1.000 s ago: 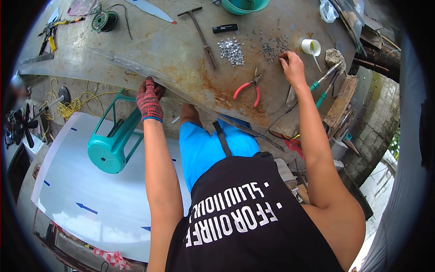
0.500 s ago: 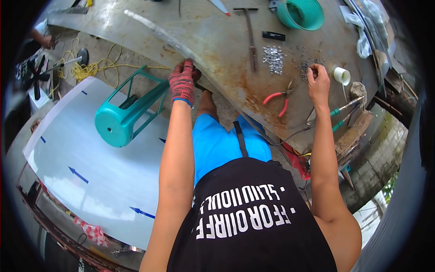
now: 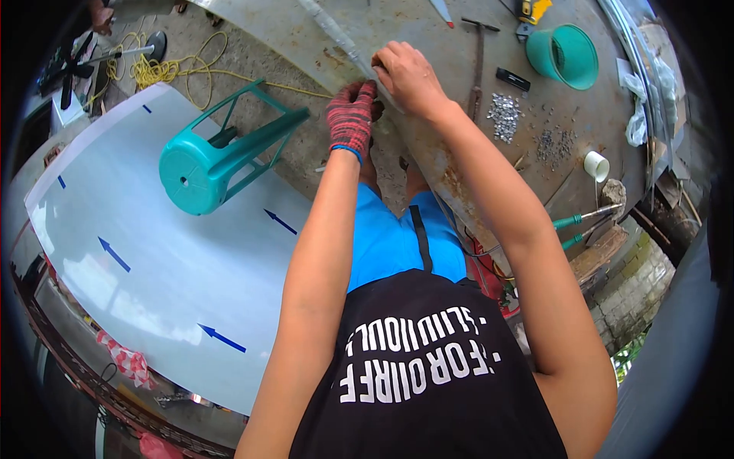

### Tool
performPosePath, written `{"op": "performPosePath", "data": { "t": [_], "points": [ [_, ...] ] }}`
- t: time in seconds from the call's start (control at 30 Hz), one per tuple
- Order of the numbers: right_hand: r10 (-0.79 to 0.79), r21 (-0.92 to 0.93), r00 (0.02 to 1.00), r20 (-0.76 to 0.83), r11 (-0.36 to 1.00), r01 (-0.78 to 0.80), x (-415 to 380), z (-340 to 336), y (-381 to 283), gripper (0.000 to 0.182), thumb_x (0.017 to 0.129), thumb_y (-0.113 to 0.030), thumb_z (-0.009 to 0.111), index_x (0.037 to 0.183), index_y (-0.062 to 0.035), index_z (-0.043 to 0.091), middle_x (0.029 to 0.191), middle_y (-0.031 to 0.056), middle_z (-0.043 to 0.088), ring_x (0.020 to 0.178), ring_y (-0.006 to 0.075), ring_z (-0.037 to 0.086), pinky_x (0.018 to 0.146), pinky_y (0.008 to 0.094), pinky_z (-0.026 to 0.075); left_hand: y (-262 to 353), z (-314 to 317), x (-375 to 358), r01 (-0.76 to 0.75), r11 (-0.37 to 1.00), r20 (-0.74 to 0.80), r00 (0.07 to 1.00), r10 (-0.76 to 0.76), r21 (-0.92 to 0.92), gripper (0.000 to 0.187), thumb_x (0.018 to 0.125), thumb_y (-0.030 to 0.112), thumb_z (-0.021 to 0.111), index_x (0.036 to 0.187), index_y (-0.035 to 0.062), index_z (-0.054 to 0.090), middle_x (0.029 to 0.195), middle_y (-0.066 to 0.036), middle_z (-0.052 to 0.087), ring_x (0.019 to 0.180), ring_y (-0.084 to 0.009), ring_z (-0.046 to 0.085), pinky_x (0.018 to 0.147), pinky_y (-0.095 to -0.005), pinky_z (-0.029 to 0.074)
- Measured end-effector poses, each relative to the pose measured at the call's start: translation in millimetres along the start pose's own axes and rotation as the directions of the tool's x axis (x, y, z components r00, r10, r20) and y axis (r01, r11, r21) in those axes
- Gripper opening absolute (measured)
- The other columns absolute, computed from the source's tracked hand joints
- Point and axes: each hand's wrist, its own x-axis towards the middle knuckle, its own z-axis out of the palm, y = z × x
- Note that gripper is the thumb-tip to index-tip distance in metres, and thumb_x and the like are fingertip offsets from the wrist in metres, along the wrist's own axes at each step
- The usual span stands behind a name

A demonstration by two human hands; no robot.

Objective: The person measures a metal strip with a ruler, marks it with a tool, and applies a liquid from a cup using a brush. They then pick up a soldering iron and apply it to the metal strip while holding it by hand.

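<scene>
My left hand (image 3: 353, 118), in a red and black knit glove with a blue cuff, is closed round the near end of a long pale metal strip (image 3: 336, 34) at the table's edge. Close beside it, my bare right hand (image 3: 407, 76) is bent over the same end of the strip, fingers pressed together. Whatever sits between those fingertips is too small to make out. Right of my hands, a pile of shiny small metal pieces (image 3: 505, 117) and a darker pile (image 3: 555, 145) lie on the metal table (image 3: 428, 145).
A green bowl (image 3: 562, 56), a black case (image 3: 513, 79), a T-handled tool (image 3: 479, 69) and a white cup (image 3: 596, 165) are on the table. Left are a green stool (image 3: 191, 172), a pale curved panel (image 3: 153, 252) and yellow rope (image 3: 153, 70). Another person's hand (image 3: 101, 17) shows top left.
My right hand has moved left from the small dark pieces to the strip's end beside my left hand. The view has shifted, and the red-handled pliers are now hidden from sight.
</scene>
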Motion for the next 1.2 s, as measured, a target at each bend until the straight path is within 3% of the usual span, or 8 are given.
{"op": "performPosePath", "data": {
  "t": [0.13, 0.2, 0.23, 0.27, 0.33, 0.6, 0.7, 1.2],
  "points": [
    [-0.049, -0.037, 0.998, 0.026, 0.998, 0.049, 8.1, 5.5, 4.9, 0.013, 0.088, -0.015, 0.067, 0.098, -0.0073, 0.066, 0.098, 0.0106, 0.063, 0.097, 0.0317, 0.059, 0.083, 0.0438, 0.047, -16.5, -6.9, 16.0, -0.051, 0.999, 0.030, 0.998, 0.051, 0.005, 0.027, 0.095, 0.020, 0.073, 0.110, -0.0011, 0.068, 0.089, -0.006, 0.069, 0.068, -0.0126, 0.065, 0.062, -0.0282, 0.057],
    [-0.051, -0.074, 0.998, 0.038, 0.996, 0.053, 9.5, 7.3, 7.3, 0.013, 0.088, -0.016, 0.067, 0.098, -0.0081, 0.067, 0.098, 0.0102, 0.063, 0.097, 0.0311, 0.060, 0.083, 0.0428, 0.046, -26.4, -8.9, 26.7, -0.155, 0.973, 0.020, 0.988, 0.154, 0.174, 0.028, 0.093, 0.021, 0.074, 0.109, -0.0013, 0.068, 0.090, -0.006, 0.069, 0.067, -0.0135, 0.065, 0.062, -0.0285, 0.057],
    [-0.036, -0.066, 0.998, 0.055, 0.997, 0.039, 10.0, 8.1, 8.1, 0.013, 0.089, -0.018, 0.067, 0.099, -0.0095, 0.069, 0.098, 0.0090, 0.064, 0.098, 0.0303, 0.060, 0.084, 0.0424, 0.046, -29.4, -8.6, 27.9, -0.143, 0.973, -0.023, 0.988, 0.149, 0.180, 0.036, 0.087, 0.030, 0.079, 0.103, -0.0019, 0.073, 0.091, -0.014, 0.075, 0.079, -0.0187, 0.068, 0.079, -0.0346, 0.054],
    [-0.042, -0.059, 0.997, 0.064, 0.997, 0.046, 9.5, 9.2, 8.3, 0.013, 0.089, -0.018, 0.067, 0.099, -0.0095, 0.069, 0.098, 0.0090, 0.064, 0.098, 0.0303, 0.060, 0.084, 0.0424, 0.046, -32.5, -8.8, 28.6, -0.138, 0.975, -0.036, 0.989, 0.146, 0.177, 0.036, 0.087, 0.030, 0.079, 0.103, -0.0019, 0.073, 0.091, -0.014, 0.075, 0.079, -0.0187, 0.068, 0.079, -0.0346, 0.054],
    [-0.020, -0.058, 0.998, 0.059, 0.998, 0.023, 9.9, 9.0, 5.9, 0.013, 0.090, -0.019, 0.067, 0.099, -0.0103, 0.070, 0.098, 0.0075, 0.065, 0.099, 0.0295, 0.060, 0.085, 0.0426, 0.045, -28.2, -7.4, 26.1, -0.149, 0.981, 0.019, 0.989, 0.148, 0.126, 0.029, 0.092, 0.021, 0.076, 0.109, -0.0014, 0.068, 0.090, -0.006, 0.069, 0.068, -0.0132, 0.064, 0.062, -0.0294, 0.056],
    [0.035, -0.044, 0.998, 0.057, 0.999, -0.032, 7.2, 8.0, 8.2, 0.014, 0.092, -0.021, 0.067, 0.101, -0.0130, 0.072, 0.098, 0.0070, 0.066, 0.100, 0.0291, 0.060, 0.087, 0.0426, 0.042, -26.5, -7.7, 24.1, -0.156, 0.974, 0.024, 0.988, 0.154, 0.163, 0.030, 0.092, 0.021, 0.076, 0.110, -0.0016, 0.068, 0.090, -0.005, 0.069, 0.069, -0.0116, 0.064, 0.063, -0.0284, 0.056],
    [0.051, 0.001, 0.998, 0.029, 0.999, -0.051, 6.3, 6.1, 11.0, 0.015, 0.092, -0.020, 0.066, 0.103, -0.0134, 0.073, 0.098, 0.0079, 0.066, 0.101, 0.0296, 0.060, 0.087, 0.0429, 0.043, -27.2, -8.3, 26.2, -0.109, 0.986, 0.015, 0.994, 0.108, 0.126, 0.037, 0.087, 0.030, 0.079, 0.106, -0.0017, 0.073, 0.091, -0.012, 0.075, 0.080, -0.0167, 0.067, 0.078, -0.0332, 0.054],
    [0.104, 0.006, 0.995, 0.011, 0.995, -0.104, -0.8, 9.0, 2.5, 0.017, 0.088, -0.013, 0.065, 0.102, -0.0164, 0.074, 0.101, 0.0074, 0.063, 0.103, 0.0296, 0.059, 0.088, 0.0433, 0.043, -1.1, -2.0, 4.1, 0.006, 1.000, 0.044, 0.999, -0.006, 0.010, 0.029, 0.097, 0.019, 0.071, 0.116, -0.0016, 0.064, 0.087, -0.007, 0.068, 0.063, -0.0123, 0.062, 0.059, -0.0275, 0.054]
  ]
}}
